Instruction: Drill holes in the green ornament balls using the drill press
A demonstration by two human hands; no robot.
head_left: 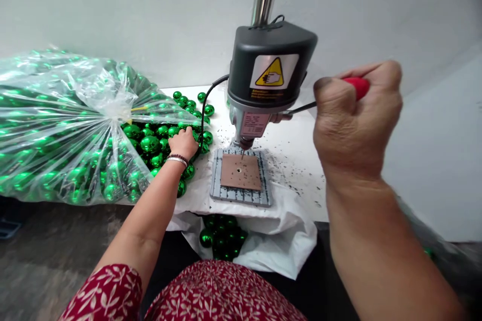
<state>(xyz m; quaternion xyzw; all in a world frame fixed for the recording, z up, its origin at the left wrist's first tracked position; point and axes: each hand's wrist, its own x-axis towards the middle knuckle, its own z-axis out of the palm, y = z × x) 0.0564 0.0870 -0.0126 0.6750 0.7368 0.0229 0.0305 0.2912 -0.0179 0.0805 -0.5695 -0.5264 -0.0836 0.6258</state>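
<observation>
My right hand (357, 115) is wrapped round the red knob (357, 87) on the lever of a drill press (273, 65). Over among shiny green balls (149, 144), my left hand (184, 143) reaches down at the mouth of a clear plastic bag (68, 110). Its fingers touch the balls, and their tips are hidden, so a grip cannot be made out. The drill bit (243, 153) points down above a brown square board (241, 179) with a small hole. That board lies on the grey slotted base (216, 188).
Dark shavings are scattered over the white table (297, 160). A black cable (204, 110) curves down left of the drill. Below the table's front edge, a white sack (276, 251) holds more green balls (222, 235). A grey wall stands behind.
</observation>
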